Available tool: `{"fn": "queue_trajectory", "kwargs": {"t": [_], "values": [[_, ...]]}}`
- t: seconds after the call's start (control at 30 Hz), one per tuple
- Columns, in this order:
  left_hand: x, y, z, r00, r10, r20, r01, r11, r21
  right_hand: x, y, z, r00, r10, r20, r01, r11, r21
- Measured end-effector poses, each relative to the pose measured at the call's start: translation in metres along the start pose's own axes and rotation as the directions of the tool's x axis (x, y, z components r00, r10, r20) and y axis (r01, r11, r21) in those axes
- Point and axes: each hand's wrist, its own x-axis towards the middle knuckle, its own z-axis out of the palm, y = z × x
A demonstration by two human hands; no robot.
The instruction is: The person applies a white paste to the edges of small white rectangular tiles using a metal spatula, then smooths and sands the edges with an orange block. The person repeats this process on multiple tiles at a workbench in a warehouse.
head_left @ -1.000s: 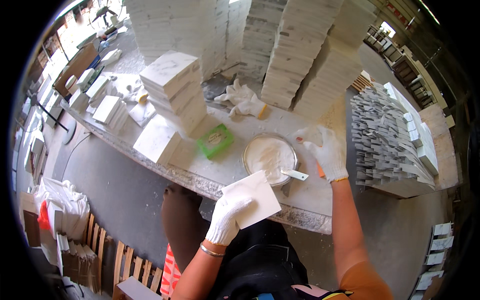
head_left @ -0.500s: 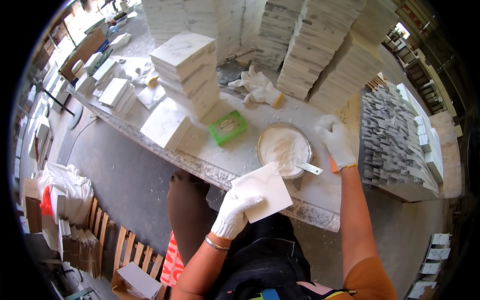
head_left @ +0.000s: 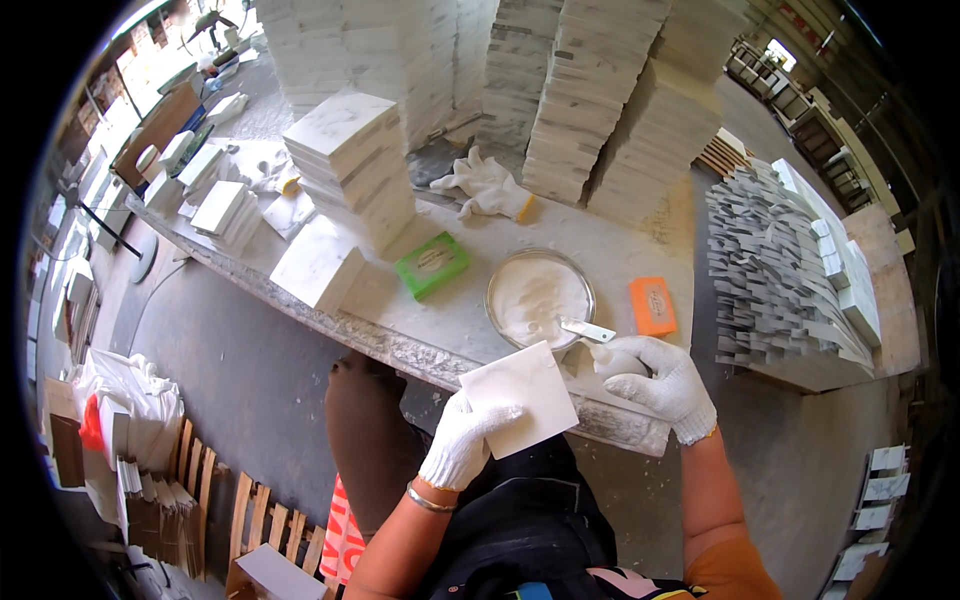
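Observation:
A square white tile [head_left: 520, 398] is gripped in my gloved left hand [head_left: 455, 445], thumb laid across its face, just in front of the table edge. My gloved right hand [head_left: 668, 388] closes around a rounded white squeeze bulb [head_left: 614, 362] with a narrow tip, pointing left near the tile. Part of the bulb is covered by the fingers. Just beyond the tile stands a round bowl [head_left: 489, 297] of white powder or paste. A scraper [head_left: 590, 330] with a pale flat handle rests over the bowl's right front rim.
On the stone-edged table [head_left: 400, 355] lie a green box [head_left: 432, 266], an orange box [head_left: 654, 306] and spare gloves [head_left: 487, 187]. Tile stacks [head_left: 350, 165] rise at the left and tall ones [head_left: 600, 100] at the back. Stacked pieces [head_left: 770, 280] fill a pallet on the right.
My right hand has come back from beside the bowl toward the tile, now with the white bulb in it. The orange box is uncovered. My left hand still holds the tile.

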Motion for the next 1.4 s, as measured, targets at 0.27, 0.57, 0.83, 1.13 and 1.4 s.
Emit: {"fn": "queue_trajectory", "kwargs": {"t": [0.27,0.57,0.83,1.13,1.4], "values": [[-0.01,-0.004,0.006,1.0,-0.011,-0.008,0.011,0.999,0.044,-0.01,-0.008,0.003,1.0,-0.018,0.017,0.02,0.99,-0.136],[-0.012,-0.006,0.01,1.0,-0.002,-0.019,0.004,0.997,0.074,-0.012,-0.006,0.001,0.995,-0.103,0.0,0.098,0.946,-0.309],[-0.011,-0.005,0.011,1.0,-0.008,-0.029,0.01,0.999,0.045,-0.009,-0.004,0.003,0.997,-0.079,0.006,0.077,0.955,-0.285],[-0.01,-0.005,0.01,1.0,-0.004,-0.03,0.005,0.999,0.051,-0.007,-0.005,0.002,0.998,-0.061,0.017,0.063,0.948,-0.312],[-0.01,-0.005,0.009,1.0,-0.003,-0.016,0.004,0.999,0.035,-0.007,-0.01,0.004,0.999,-0.043,0.018,0.046,0.953,-0.299]]}}
